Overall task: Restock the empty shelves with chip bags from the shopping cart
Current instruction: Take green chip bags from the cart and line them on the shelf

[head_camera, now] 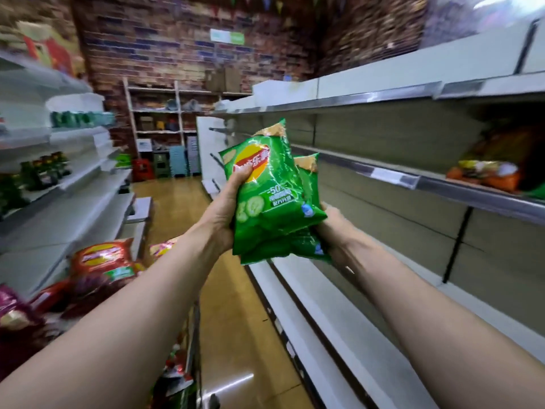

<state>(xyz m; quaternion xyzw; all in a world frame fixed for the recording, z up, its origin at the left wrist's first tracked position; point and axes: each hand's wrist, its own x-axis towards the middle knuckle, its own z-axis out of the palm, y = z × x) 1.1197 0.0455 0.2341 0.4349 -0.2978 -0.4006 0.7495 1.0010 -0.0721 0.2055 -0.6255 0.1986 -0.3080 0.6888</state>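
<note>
Two bare forearms reach out from the bottom edge, and between them the left hand [227, 214] and right hand [333, 231] clamp a small stack of green chip bags [274, 196] — left thumb pressed on the front bag's logo, right fingers curled under the stack's lower corner — held in the air above the aisle floor, just off the front edge of the bare right-hand shelves [383, 175]. The shopping cart [191, 335], low at left, holds more red bags [101, 261]. The slick bags could slide apart and one drop to the floor — a likely result of easing either hand before the stack rests on a shelf.
</note>
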